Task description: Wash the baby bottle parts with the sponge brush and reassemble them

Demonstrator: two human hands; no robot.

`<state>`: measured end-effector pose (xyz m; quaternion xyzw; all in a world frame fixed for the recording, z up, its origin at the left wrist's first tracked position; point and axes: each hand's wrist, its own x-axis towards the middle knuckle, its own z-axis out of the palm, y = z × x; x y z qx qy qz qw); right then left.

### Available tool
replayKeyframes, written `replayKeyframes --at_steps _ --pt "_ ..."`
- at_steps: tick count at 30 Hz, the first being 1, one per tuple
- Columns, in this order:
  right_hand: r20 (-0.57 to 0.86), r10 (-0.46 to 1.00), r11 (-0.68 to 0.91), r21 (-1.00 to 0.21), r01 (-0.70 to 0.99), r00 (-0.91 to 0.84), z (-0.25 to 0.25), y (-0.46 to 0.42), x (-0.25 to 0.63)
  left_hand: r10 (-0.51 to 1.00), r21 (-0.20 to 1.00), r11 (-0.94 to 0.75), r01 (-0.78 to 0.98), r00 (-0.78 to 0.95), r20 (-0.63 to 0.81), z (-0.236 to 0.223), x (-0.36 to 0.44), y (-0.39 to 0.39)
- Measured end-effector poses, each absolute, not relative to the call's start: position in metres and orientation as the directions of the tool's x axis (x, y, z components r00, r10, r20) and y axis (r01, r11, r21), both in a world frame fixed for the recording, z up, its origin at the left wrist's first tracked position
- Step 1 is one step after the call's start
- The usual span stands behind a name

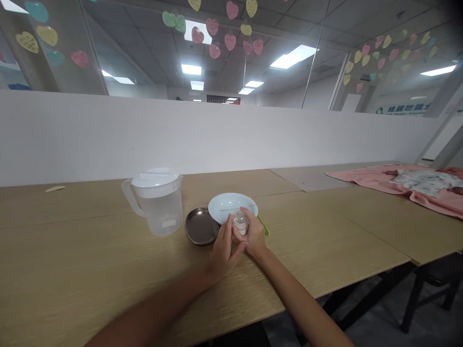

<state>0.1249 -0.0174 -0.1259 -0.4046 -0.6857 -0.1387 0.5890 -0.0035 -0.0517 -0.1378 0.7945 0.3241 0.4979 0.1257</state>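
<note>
Both hands close around a small clear container (240, 223), the left hand (224, 250) against one side and the right hand (253, 235) around the other, just at the near edge of a white dish (231, 201). The little container looks to hold something clear, though I can't tell what. A thin, straight item lies across the dish — too fine to name — and a green strip (264, 225) pokes out at its right. Touching the dish on the left sits a shallow dark metal tray (201, 226), with nothing I can make out inside. Farther left stands a translucent pitcher (162, 207), upright, white lid (155, 177) on, handle to the left; its contents are unclear.

All of this rests on a pale wood surface (144, 274). At the far right a pink cloth (365, 176) is spread, a patterned white cloth (427, 182) on top. Behind runs a low white wall (217, 137), then glass dotted with paper hearts (232, 9) — ceiling lights (294, 56) glowing beyond
</note>
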Motion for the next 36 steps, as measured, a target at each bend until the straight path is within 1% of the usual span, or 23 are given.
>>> replayKeyframes --at_steps 4,7,15,19,25,30,36 --pt "0.854 0.516 0.588 -0.411 0.696 0.068 -0.125 -0.019 0.125 0.646 0.514 -0.753 0.411 0.308 0.698 -0.137 -0.003 -0.052" --pt "0.832 0.548 0.575 -0.451 0.682 0.088 -0.125 -0.019 0.125 0.641 0.506 -0.755 0.416 0.311 0.702 -0.136 -0.003 -0.052" --pt "0.824 0.548 0.555 -0.487 0.675 0.145 -0.128 -0.018 0.122 0.616 0.492 -0.775 0.397 0.302 0.727 -0.138 -0.003 -0.050" --pt "0.821 0.549 0.571 -0.505 0.647 0.157 -0.132 -0.018 0.121 0.621 0.507 -0.774 0.380 0.299 0.725 -0.139 -0.004 -0.049" --pt "0.851 0.506 0.618 -0.470 0.630 0.139 -0.134 -0.016 0.122 0.625 0.516 -0.772 0.370 0.299 0.721 -0.142 -0.004 -0.048" --pt "0.861 0.484 0.613 -0.460 0.642 0.154 -0.135 -0.015 0.121 0.617 0.498 -0.774 0.391 0.292 0.731 -0.143 -0.004 -0.048" --pt "0.853 0.498 0.596 -0.468 0.652 0.157 -0.134 -0.015 0.120 0.595 0.472 -0.785 0.401 0.278 0.754 -0.141 -0.004 -0.047"
